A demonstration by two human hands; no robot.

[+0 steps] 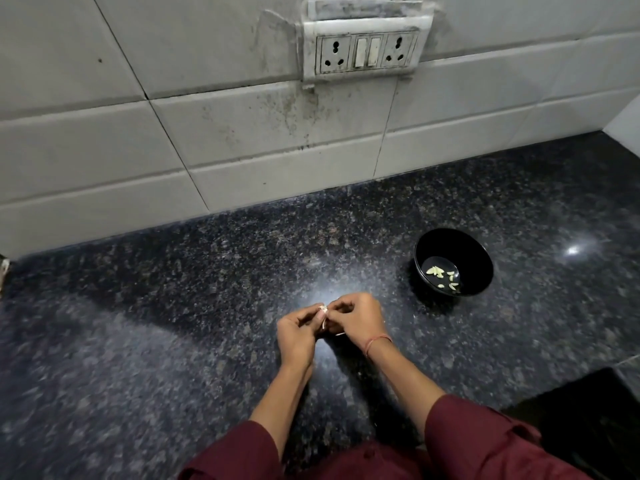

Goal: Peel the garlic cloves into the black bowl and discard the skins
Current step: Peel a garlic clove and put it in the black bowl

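Partway through, as I read it from my station: the left hand [298, 332] and right hand [358, 318], close together to the left of the black bowl [482, 271] and nearer the camera, both pinch one garlic clove [322, 311] in curled fingertips, papery skin hanging off it. A handful of peeled cloves [445, 278] already lies inside the bowl. This clove has yet to go in and the skins are yet to be binned; no further unpeeled garlic is in view.
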